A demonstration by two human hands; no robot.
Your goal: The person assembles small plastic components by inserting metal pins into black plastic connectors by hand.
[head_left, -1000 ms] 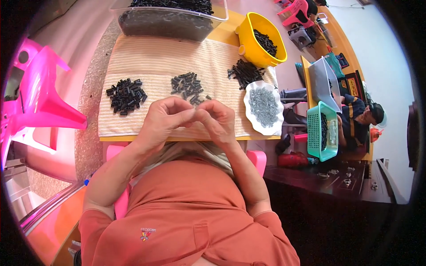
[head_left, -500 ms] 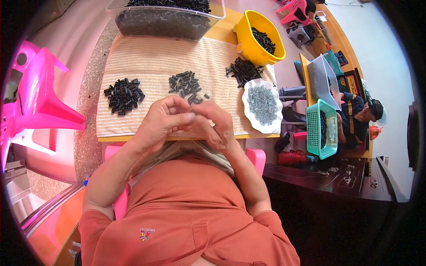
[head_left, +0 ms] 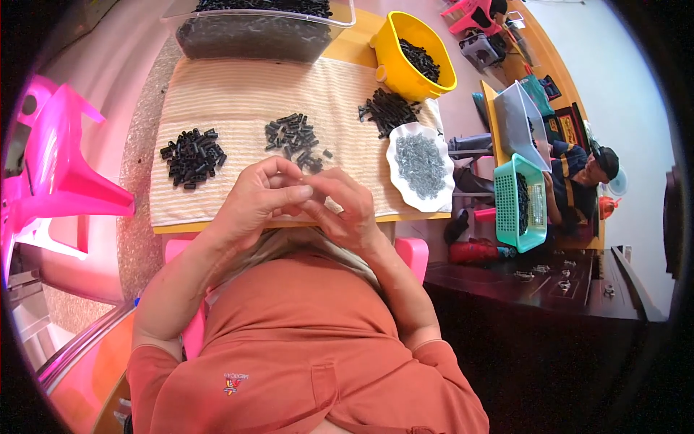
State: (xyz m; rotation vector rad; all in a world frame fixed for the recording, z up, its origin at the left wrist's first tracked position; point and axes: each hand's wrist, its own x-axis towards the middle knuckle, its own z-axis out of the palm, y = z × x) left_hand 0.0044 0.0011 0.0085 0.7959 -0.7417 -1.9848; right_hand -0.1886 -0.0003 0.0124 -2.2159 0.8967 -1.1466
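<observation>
My left hand [head_left: 264, 197] and my right hand [head_left: 343, 205] meet fingertip to fingertip above the near edge of the table. Both have their fingers pinched; whatever lies between them is too small or hidden to name. Just beyond the fingers is a loose pile of small black and grey cylindrical pieces [head_left: 293, 135]. A denser heap of short black tubes [head_left: 192, 158] lies to the left. On the right, a white scalloped dish [head_left: 397, 177] holds many small clear pieces [head_left: 421, 165]. Behind that dish are longer black pieces [head_left: 388, 112], bunched together.
A striped towel [head_left: 231, 94] covers the table. At the back stand a clear bin [head_left: 253, 40] of black parts and a yellow tub [head_left: 394, 58]. Pink chair [head_left: 79, 159] at left. To the right, a co-worker [head_left: 578, 173] sits by a green basket [head_left: 508, 206].
My right fingers have drawn in closer to the left ones. The whole view has shifted slightly, so the table and its things appear a little further left.
</observation>
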